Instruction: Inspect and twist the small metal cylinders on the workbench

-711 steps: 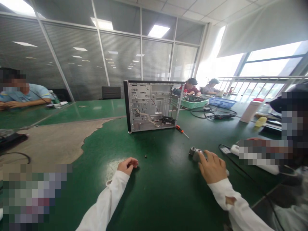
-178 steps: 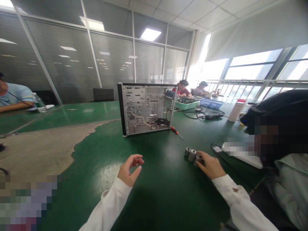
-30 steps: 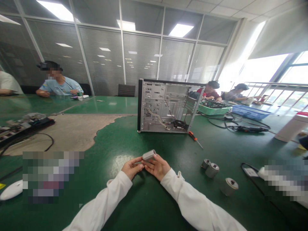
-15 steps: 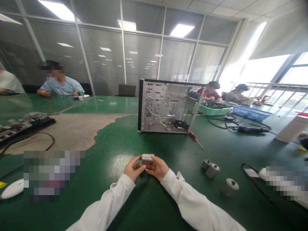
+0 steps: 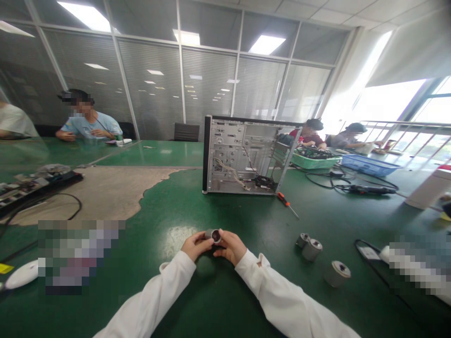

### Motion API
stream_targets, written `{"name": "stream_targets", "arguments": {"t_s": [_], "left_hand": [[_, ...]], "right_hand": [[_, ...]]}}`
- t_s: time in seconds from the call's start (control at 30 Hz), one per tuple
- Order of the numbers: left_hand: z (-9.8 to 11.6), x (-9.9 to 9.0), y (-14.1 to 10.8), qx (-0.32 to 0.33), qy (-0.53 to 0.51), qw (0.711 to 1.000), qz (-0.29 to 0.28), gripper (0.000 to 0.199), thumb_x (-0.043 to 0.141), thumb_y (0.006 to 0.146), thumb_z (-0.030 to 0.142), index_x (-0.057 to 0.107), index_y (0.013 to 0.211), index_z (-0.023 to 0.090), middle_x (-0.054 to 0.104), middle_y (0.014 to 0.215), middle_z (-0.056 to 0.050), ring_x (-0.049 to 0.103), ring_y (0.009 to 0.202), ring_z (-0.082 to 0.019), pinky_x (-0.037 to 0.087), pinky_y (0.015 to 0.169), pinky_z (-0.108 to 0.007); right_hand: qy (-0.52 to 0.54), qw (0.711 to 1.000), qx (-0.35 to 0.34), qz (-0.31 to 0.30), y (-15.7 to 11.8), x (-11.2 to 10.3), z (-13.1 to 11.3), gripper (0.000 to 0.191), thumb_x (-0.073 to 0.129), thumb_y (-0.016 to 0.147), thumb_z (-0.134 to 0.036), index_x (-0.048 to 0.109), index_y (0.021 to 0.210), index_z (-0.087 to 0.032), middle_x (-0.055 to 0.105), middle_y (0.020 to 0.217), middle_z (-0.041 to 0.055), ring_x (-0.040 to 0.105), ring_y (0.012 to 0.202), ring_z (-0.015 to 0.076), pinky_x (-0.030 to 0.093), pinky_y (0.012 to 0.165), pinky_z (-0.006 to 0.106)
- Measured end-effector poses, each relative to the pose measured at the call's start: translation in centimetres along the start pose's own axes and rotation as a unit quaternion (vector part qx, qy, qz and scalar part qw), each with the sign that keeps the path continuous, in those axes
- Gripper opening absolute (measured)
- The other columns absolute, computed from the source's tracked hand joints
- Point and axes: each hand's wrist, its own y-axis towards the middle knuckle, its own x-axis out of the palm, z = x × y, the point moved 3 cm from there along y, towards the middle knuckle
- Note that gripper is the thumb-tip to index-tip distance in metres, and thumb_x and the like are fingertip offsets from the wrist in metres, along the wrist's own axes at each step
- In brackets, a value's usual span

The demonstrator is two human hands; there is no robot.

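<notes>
A small grey metal cylinder (image 5: 210, 234) is held between my two hands above the green table, its dark hollow end turned toward me. My left hand (image 5: 196, 244) grips its left side with the thumb in front. On the right, the fingertips of my right hand (image 5: 231, 247) pinch the rim by the open end. Several similar metal cylinders stand to the right: a small one (image 5: 302, 240) against a larger one (image 5: 312, 249), and another (image 5: 337, 274) nearer to me.
Beyond my hands stands an open computer case (image 5: 243, 155), with an orange-handled screwdriver (image 5: 288, 204) at its right corner. Green (image 5: 314, 162) and blue (image 5: 368, 165) baskets lie at the back right. A white mouse (image 5: 23, 275) is at left. Several people sit around the table.
The cylinder has turned from lying sideways to showing its hollow end toward me. My right fingers have shifted onto its rim. The person at the back left has moved a hand.
</notes>
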Motion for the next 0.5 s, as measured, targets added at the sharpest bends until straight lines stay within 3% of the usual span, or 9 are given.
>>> {"name": "stream_targets", "arguments": {"t_s": [0.13,0.27,0.4,0.5], "left_hand": [[0.3,-0.3,0.0,-0.042,-0.077,0.996,0.008,0.028,0.071,0.052,0.017,0.060,0.075,0.008,0.065,0.068,-0.006,0.060,0.061,-0.015,0.049,0.063,-0.026],[0.6,-0.3,-0.4,-0.080,-0.168,0.983,-0.005,0.014,0.061,0.065,0.017,0.059,0.075,0.006,0.065,0.069,-0.009,0.060,0.061,-0.014,0.049,0.067,-0.025],[1.2,0.1,-0.9,-0.137,-0.231,0.962,-0.048,0.026,0.051,0.072,0.028,0.058,0.079,0.003,0.063,0.071,-0.011,0.060,0.064,-0.013,0.048,0.067,-0.022],[1.3,0.0,-0.8,-0.138,-0.232,0.961,-0.054,0.028,0.051,0.071,0.029,0.057,0.080,0.002,0.063,0.071,-0.011,0.060,0.065,-0.014,0.047,0.068,-0.023]], "right_hand": [[0.029,0.999,0.002,-0.016,0.2,-0.2,0.0,0.031,0.060,0.064,-0.041,0.057,0.067,-0.011,0.061,0.069,0.0067,0.057,0.070,0.0169,0.046,0.050,0.025],[0.045,0.999,0.019,-0.009,0.5,-0.6,0.1,0.029,0.059,0.066,-0.040,0.056,0.063,-0.011,0.061,0.065,0.0050,0.059,0.065,0.0157,0.044,0.053,0.025],[0.038,0.999,0.025,-0.018,0.5,-0.7,0.1,0.030,0.058,0.066,-0.041,0.057,0.065,-0.011,0.061,0.062,0.0054,0.058,0.058,0.0136,0.042,0.054,0.025],[0.043,0.999,0.018,-0.026,0.4,-0.6,0.0,0.029,0.059,0.065,-0.040,0.057,0.070,-0.012,0.062,0.065,0.0058,0.057,0.057,0.0130,0.042,0.054,0.025]]}}
